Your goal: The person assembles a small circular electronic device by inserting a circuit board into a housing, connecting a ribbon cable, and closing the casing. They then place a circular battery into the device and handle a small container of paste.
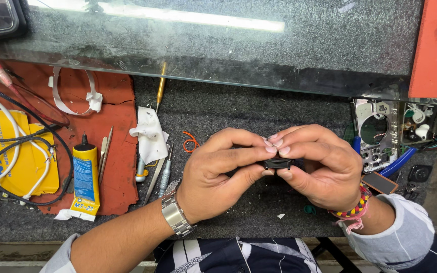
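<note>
Dark speckled bench mat (259,108), red cloth (112,151) left; both hands' fingers (249,151) pinch small black part (277,163).

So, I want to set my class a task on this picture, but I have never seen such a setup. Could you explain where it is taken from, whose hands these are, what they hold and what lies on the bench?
There is one picture, from a camera worn on the person's head, looking down at their own two bare hands over a workbench covered with a dark grey mat. The left hand, with a metal wristwatch, and the right hand, with a braided wristband, together pinch a small black part between fingertips and thumbs; what kind of part cannot be told. To the left lie a yellow glue tube, tweezers, small screwdrivers, a white cloth and looping cables. To the right sits an opened device with exposed metal parts.
</note>
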Demonstrator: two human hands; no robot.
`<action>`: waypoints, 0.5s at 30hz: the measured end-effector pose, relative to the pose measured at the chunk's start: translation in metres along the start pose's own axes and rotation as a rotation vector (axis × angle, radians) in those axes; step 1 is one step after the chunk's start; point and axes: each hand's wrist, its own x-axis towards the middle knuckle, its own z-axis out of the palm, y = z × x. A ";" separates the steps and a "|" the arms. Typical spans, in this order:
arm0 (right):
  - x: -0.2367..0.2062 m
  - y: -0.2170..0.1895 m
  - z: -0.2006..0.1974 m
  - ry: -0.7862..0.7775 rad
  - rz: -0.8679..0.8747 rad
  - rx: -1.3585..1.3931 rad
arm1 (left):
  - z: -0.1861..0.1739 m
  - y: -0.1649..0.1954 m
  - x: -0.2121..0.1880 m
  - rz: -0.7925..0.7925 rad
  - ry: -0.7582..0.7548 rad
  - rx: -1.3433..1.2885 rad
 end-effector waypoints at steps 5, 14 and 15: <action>0.002 -0.001 0.000 0.002 -0.010 0.010 | 0.001 -0.002 0.000 -0.013 0.002 -0.023; 0.002 -0.001 0.000 0.010 0.003 -0.018 | 0.003 -0.004 0.000 -0.045 0.016 -0.039; 0.002 -0.002 0.000 0.013 -0.001 -0.029 | 0.003 -0.003 0.000 -0.050 0.018 -0.034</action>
